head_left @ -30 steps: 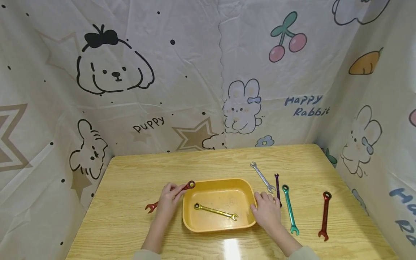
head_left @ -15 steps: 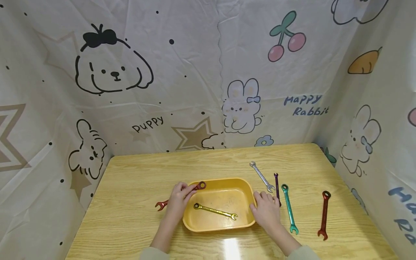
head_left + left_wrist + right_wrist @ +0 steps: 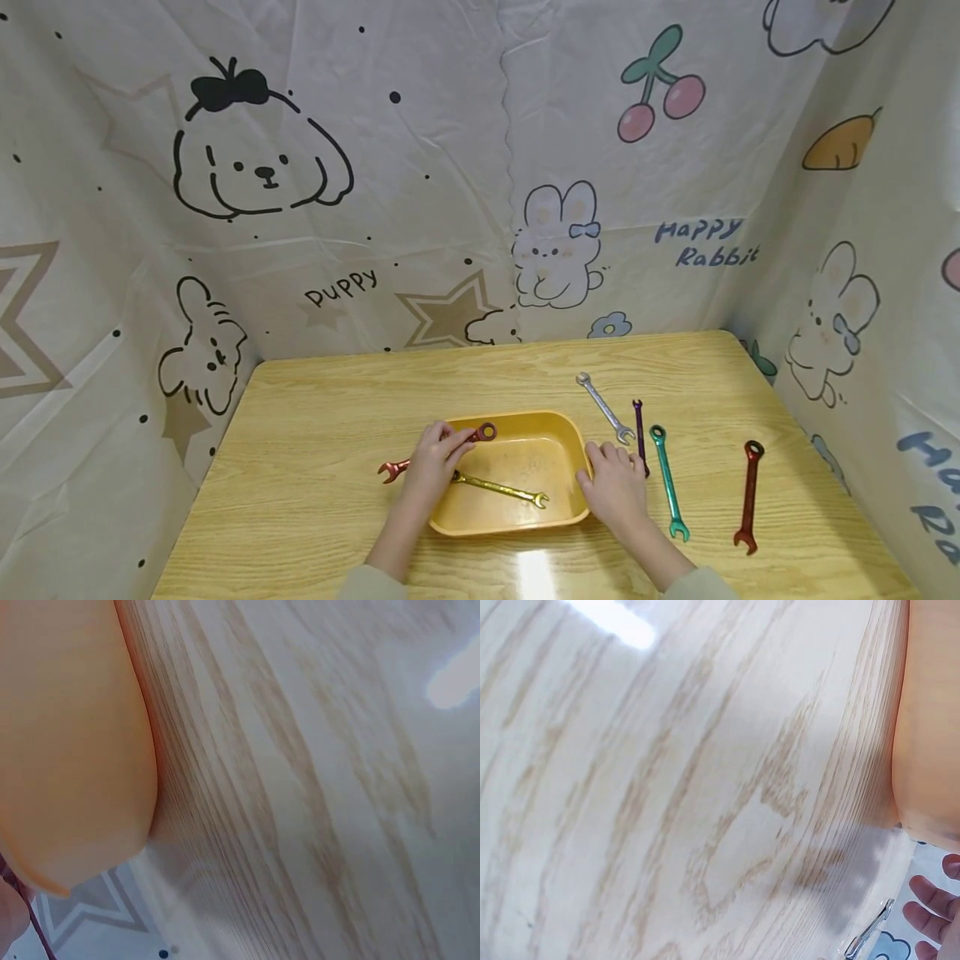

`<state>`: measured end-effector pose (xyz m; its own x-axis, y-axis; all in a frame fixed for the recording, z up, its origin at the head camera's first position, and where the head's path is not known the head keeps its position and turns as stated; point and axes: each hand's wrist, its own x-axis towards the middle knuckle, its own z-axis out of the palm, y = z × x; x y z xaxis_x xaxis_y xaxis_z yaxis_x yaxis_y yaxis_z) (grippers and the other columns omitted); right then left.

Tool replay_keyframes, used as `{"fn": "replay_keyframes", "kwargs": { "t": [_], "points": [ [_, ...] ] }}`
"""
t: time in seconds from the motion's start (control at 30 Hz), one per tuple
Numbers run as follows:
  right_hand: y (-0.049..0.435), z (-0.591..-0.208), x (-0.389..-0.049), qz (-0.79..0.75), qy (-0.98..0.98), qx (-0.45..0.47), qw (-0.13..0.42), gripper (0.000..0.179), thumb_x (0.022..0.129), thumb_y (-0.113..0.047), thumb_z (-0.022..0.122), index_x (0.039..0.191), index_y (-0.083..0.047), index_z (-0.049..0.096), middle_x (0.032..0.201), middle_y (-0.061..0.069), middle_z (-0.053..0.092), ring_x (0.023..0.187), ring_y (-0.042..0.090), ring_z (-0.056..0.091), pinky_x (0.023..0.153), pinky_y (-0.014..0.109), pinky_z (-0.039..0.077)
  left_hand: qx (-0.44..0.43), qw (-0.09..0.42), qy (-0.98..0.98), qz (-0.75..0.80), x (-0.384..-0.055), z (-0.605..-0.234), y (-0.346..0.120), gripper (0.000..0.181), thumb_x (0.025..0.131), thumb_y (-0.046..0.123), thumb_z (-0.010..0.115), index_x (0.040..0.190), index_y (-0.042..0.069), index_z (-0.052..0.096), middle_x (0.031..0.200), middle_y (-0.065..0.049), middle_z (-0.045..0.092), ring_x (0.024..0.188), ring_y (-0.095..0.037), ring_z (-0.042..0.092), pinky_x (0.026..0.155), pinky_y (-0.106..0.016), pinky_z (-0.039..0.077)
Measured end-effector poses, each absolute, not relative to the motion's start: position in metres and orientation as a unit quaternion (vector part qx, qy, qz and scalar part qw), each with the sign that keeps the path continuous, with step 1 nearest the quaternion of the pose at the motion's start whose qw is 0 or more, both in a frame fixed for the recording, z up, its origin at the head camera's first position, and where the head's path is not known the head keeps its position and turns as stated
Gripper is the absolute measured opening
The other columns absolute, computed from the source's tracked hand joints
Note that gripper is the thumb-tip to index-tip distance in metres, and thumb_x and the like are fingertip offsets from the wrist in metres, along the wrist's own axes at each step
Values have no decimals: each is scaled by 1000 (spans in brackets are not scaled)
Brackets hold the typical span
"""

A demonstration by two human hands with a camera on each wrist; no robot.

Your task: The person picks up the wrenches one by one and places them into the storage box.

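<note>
My left hand (image 3: 429,462) grips a red combination wrench (image 3: 475,436) by its middle, over the left rim of a yellow plastic tray (image 3: 510,528). The wrench's ring end reaches over the tray's inside; its open-jawed end sticks out to the left. Inside the tray lies a gold combination wrench (image 3: 498,487), its ring end partly hidden by my left hand. At the tray's right rim, my right hand (image 3: 617,483) holds on with the thumb over the edge and the fingers (image 3: 928,896) outside. The left wrist view shows mostly the tray's outer wall (image 3: 71,735).
Right of the tray lie a silver open-end wrench (image 3: 603,408), a purple wrench (image 3: 639,429) partly behind my right hand, a green wrench (image 3: 668,479) and another red wrench (image 3: 748,500). A patterned cloth (image 3: 420,208) hangs around the wooden table (image 3: 300,433).
My left hand has moved right with the red wrench, bringing its ring end from the tray's left rim to over the inside. My right hand and the tray have stayed put.
</note>
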<state>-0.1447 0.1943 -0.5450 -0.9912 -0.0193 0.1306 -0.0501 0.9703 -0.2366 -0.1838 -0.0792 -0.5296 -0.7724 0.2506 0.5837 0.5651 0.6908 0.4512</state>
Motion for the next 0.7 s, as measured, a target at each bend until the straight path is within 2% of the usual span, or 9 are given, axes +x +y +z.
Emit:
{"fn": "replay_keyframes", "kwargs": {
  "t": [0.23,0.4,0.7],
  "points": [
    [193,-545,-144,126,-989,16,75,34,83,-27,57,112,-8,57,103,13,56,98,33,49,90,54,29,-247,253,-879,-320,-186,-530,-70,18,76,16,70,92,12,74,77,1,48,70,-11,42,57,-21,40],
    [192,-544,-144,131,-988,14,80,33,83,-26,58,110,-8,58,102,12,57,98,33,50,90,53,29,-255,255,-876,-320,-188,-530,-63,17,74,15,72,90,12,74,77,0,48,70,-11,44,60,-24,40],
    [192,-543,-144,132,-988,14,75,33,83,-26,58,110,-7,57,102,13,56,98,34,49,90,54,29,-265,228,-884,-309,-187,-530,-49,17,73,18,72,89,13,74,76,1,49,70,-12,44,61,-24,40]
  ]
}}
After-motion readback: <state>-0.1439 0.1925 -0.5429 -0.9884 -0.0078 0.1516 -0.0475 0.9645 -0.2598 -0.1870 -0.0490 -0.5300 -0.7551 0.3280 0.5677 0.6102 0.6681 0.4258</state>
